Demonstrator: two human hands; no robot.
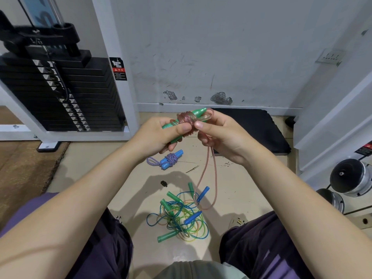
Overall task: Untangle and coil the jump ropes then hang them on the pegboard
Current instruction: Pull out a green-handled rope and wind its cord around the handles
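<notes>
Left hand [161, 135] gripping green handles [193, 115], axis up-right; right hand [217, 133] pinching pink rope [207, 168], probably wrapping, tail hanging down.

bright overhead light, soft shadows, bowed edges

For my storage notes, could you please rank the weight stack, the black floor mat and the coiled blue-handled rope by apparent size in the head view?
1. weight stack
2. black floor mat, though it lies farther off
3. coiled blue-handled rope
</notes>
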